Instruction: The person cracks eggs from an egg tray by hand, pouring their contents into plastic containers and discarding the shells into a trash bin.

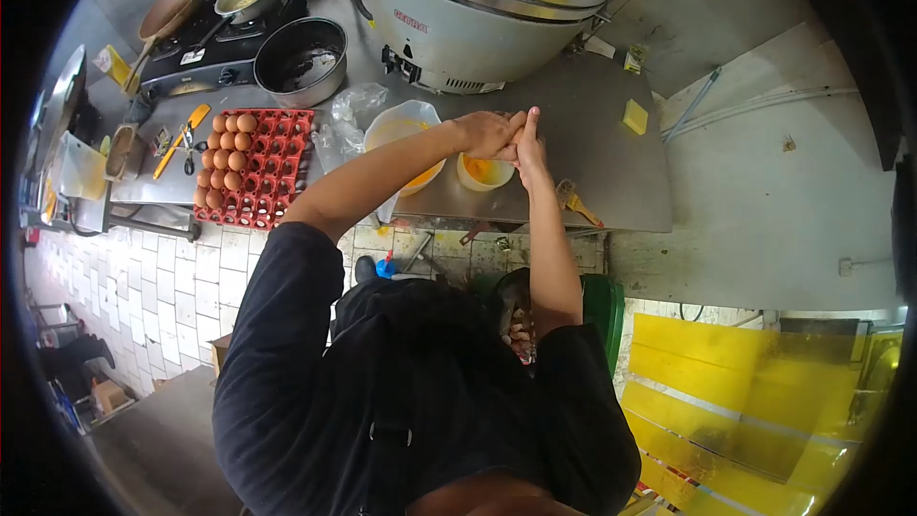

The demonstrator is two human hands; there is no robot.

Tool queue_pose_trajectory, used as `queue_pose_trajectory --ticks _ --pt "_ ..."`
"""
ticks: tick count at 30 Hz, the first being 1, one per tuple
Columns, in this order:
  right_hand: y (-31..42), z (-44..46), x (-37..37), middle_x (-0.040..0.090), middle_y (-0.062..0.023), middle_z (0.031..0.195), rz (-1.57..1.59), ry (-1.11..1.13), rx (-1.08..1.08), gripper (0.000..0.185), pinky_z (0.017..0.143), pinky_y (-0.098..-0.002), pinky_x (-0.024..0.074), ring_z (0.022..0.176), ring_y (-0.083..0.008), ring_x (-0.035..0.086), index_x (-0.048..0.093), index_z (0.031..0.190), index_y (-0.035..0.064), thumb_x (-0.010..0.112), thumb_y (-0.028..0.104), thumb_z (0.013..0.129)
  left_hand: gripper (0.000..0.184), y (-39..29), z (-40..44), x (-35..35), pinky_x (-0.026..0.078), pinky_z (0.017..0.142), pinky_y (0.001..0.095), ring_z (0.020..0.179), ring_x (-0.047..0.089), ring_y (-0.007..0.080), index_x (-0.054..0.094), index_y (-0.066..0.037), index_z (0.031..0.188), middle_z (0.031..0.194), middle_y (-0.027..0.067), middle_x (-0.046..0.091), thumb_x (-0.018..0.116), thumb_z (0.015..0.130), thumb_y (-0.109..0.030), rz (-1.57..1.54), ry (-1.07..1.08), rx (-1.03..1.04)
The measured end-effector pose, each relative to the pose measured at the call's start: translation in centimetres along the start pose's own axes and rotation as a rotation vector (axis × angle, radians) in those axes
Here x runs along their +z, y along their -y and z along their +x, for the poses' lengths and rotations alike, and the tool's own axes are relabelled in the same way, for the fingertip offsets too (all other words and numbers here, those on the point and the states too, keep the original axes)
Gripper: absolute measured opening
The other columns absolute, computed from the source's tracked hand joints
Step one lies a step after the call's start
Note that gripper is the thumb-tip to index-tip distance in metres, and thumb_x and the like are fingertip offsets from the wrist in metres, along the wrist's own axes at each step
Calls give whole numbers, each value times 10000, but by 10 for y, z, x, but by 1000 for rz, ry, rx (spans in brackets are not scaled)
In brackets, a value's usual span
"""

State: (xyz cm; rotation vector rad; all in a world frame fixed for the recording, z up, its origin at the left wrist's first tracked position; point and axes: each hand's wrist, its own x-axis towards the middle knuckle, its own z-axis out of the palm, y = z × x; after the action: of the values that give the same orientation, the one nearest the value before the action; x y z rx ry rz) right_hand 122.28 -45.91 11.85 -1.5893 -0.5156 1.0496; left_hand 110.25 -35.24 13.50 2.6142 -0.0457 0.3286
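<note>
My left hand (485, 134) and my right hand (532, 153) meet over a small pale bowl (482, 185) with yellow-orange egg in it. The fingers of both hands are closed against each other, and whatever lies between them is hidden. Under my left forearm is a larger white translucent container (384, 124), also with yellow-orange liquid inside. To the left, a red egg tray (277, 158) carries several brown eggs (227, 159) on its left side; the cups on its right side hold none. A brush with a yellowish handle (579, 207) lies right of the bowl.
A large rice cooker (478, 38) stands at the back. Left of it are a black pot (301, 67) and a stove (205, 72) with pans. Crumpled clear plastic (349, 124) lies beside the tray. A yellow sponge (634, 118) sits at the right of the metal counter (564, 105).
</note>
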Motion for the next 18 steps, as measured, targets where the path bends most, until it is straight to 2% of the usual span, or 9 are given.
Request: queue_pose_trajectory --ticks 4,8,10,12,14,16,18 --pt "-13 14 -4 553 -30 679 -68 -49 22 784 429 -262 336 499 -109 497 610 840 30 369 771 919 659 4 -1 2 484 879 511 1048 570 466 271 67 1334 1126 287 570 543 929 -375 -33 36 -21" --pt "-14 18 -3 599 -55 737 -67 -17 17 797 460 -278 382 553 -120 545 642 882 14 395 770 912 661 5 -3 -6 484 879 516 1034 583 460 254 68 1343 1121 296 583 531 944 -380 -56 111 -79" --pt "-8 4 1 670 -93 876 -37 -49 10 828 532 -293 471 689 -151 637 669 1010 -20 413 762 913 658 10 -1 4 488 871 515 1018 600 456 261 64 1334 1086 290 610 528 954 -402 -66 123 -68" --pt "-6 1 4 689 -114 1045 23 -58 9 828 698 -301 534 910 -185 675 659 1156 -17 420 741 925 773 23 6 25 474 932 492 1076 596 451 308 100 1284 1154 323 609 603 899 -501 -58 0 -10" --pt "-13 8 -2 670 -123 1158 -2 -68 -28 773 849 -322 523 1060 -208 651 651 1208 28 415 715 944 753 11 3 13 481 924 491 1059 606 454 308 88 1312 1135 310 617 600 905 -475 -158 23 -101" --pt "-16 4 -7 666 -60 1095 -17 -75 -16 767 719 -286 493 935 -118 628 581 1291 4 449 681 955 733 -3 2 -14 497 891 487 1028 618 461 308 42 1351 1099 278 639 610 900 -451 -59 119 -139" --pt "-45 -6 -23 644 -118 1161 -232 -149 -388 721 788 -338 505 989 -201 642 582 1286 3 445 640 977 616 -9 -7 -19 510 804 474 940 651 401 400 -41 1338 991 188 668 616 911 -430 -15 -71 -140"
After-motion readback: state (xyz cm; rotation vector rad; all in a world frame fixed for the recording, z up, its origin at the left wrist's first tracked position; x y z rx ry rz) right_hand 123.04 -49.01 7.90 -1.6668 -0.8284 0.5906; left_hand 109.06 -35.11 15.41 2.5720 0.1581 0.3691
